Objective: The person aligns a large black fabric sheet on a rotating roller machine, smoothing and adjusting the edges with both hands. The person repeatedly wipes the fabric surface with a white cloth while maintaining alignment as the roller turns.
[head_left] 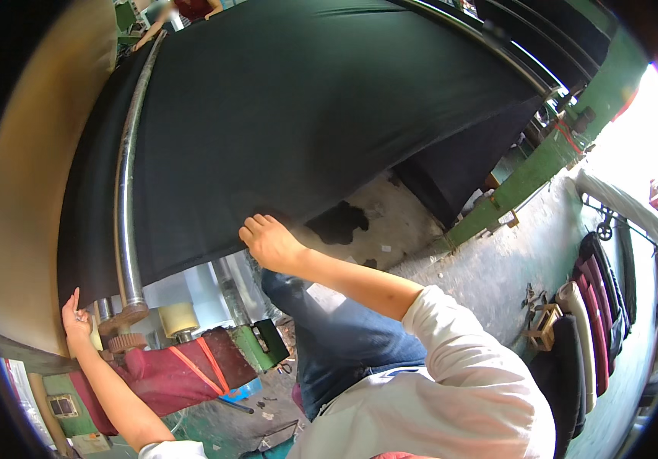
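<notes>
A wide sheet of black fabric [283,115] stretches across the machine in front of me. My right hand [274,243] is closed on its near edge, knuckles up, with the fingertips partly hidden. At the lower left, my left hand [76,317] is beside the fabric's corner, between the large tan roller [46,168] and a shiny metal bar [124,183]. One finger of it points up against the fabric and the others are loosely bent; I see nothing held in it. The metal bar lies across the fabric.
Below the bar are a brown gear [126,343] and maroon cloth [160,375] tied with orange straps over the machine frame. A green machine arm [528,176] stands at right. Fabric rolls [589,329] lean farther right. Another person's arm [149,34] shows at the far left.
</notes>
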The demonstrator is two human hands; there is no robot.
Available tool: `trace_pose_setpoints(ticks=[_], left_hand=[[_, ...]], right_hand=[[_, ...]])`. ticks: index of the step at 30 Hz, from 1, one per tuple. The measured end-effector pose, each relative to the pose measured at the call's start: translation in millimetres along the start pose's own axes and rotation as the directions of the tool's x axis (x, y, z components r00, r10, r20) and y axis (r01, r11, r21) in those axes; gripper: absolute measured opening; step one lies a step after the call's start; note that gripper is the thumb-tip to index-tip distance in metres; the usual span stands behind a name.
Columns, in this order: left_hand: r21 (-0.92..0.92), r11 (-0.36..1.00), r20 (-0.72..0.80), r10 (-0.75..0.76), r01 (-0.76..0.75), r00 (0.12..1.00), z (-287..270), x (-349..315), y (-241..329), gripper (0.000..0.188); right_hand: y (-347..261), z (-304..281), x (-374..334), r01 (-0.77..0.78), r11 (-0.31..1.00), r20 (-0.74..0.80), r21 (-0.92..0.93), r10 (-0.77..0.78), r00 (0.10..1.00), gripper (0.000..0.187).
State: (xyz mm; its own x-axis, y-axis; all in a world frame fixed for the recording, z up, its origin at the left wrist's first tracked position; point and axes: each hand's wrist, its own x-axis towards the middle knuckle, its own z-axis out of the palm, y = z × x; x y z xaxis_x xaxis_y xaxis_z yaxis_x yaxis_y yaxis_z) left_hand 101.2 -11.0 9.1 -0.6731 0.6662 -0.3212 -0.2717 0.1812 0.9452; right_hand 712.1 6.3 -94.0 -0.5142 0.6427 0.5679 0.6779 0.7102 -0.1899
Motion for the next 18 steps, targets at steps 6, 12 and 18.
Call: trace_pose_setpoints(ticks=[6, 12, 18], left_hand=[[-0.123, 0.992, -0.110, 0.021, -0.034, 0.994, -14, 4, 4, 0.024], [-0.131, 0.991, -0.007, 0.010, -0.011, 1.000, 27, -19, -6, 0.018], [-0.127, 0.900, -0.001, 0.420, -0.416, 0.908, -80, 35, -29, 0.009]], right_hand=[[53, -8, 23, 0.008, 0.997, -0.206, 0.074, 0.007, 0.979, 0.012], [122, -32, 1, -0.359, 0.905, -0.304, -0.228, 0.284, 0.909, 0.025], [78, -4, -25, -0.231, 0.971, 0.027, -0.060, 0.233, 0.972, 0.028]])
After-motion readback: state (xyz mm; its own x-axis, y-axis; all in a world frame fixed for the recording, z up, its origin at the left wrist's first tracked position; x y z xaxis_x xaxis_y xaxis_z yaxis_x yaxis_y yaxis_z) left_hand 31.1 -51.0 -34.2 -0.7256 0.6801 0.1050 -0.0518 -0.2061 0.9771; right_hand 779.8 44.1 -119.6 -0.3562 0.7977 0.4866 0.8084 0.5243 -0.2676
